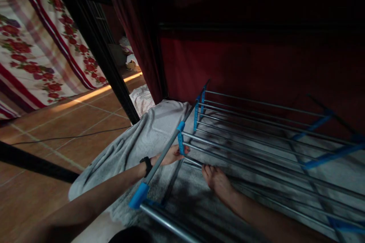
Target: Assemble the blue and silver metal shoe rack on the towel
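A rack of metal rods (pixel 242 154) with blue plastic connectors lies across grey bedding. My left hand (pixel 172 155), with a dark band on the wrist, reaches under the slanting side pole (pixel 165 154) and grips a blue connector (pixel 180 142). Its fingertips wrap the connector's lower end. My right hand (pixel 215 180) has its fingers closed around a thin metal rod (pixel 195 161) that meets this connector. Close to me, a blue corner joint (pixel 139 195) links the side pole and a thicker metal tube (pixel 168 223).
Grey blanket (pixel 159 121) spreads beneath the rack. A dark metal post (pixel 99 45) stands at left, with a dark rail (pixel 37 161) below. Beyond are a tiled floor (pixel 94 121), a cable (pixel 74 136) and a floral cloth (pixel 42 45). A dark red curtain (pixel 199 60) hangs behind.
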The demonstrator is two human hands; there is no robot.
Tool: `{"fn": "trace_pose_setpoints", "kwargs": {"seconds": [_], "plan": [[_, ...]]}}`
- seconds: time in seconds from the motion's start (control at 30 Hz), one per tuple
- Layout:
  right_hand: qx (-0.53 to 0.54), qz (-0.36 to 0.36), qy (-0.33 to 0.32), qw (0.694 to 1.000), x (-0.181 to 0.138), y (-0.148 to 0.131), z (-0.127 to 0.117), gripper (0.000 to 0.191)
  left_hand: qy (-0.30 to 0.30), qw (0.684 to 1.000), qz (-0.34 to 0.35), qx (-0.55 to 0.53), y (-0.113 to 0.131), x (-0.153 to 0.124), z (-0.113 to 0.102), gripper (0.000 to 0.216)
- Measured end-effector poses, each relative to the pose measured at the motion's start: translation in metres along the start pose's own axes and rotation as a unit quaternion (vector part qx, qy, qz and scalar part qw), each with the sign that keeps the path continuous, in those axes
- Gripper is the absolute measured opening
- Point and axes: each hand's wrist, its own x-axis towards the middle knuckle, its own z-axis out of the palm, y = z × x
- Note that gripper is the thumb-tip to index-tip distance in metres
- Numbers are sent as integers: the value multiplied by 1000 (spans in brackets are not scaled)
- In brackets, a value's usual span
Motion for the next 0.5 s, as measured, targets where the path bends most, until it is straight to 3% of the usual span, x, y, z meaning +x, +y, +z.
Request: {"fn": "trace_pose_setpoints", "kwargs": {"seconds": [0.13, 0.5], "plan": [[32, 40, -47, 998, 30, -2, -5, 37, 12, 999, 4, 33, -13, 4, -5, 19], [104, 71, -62, 990, 24, 43, -20, 51, 20, 999, -12, 27, -24, 6, -4, 17]]}}
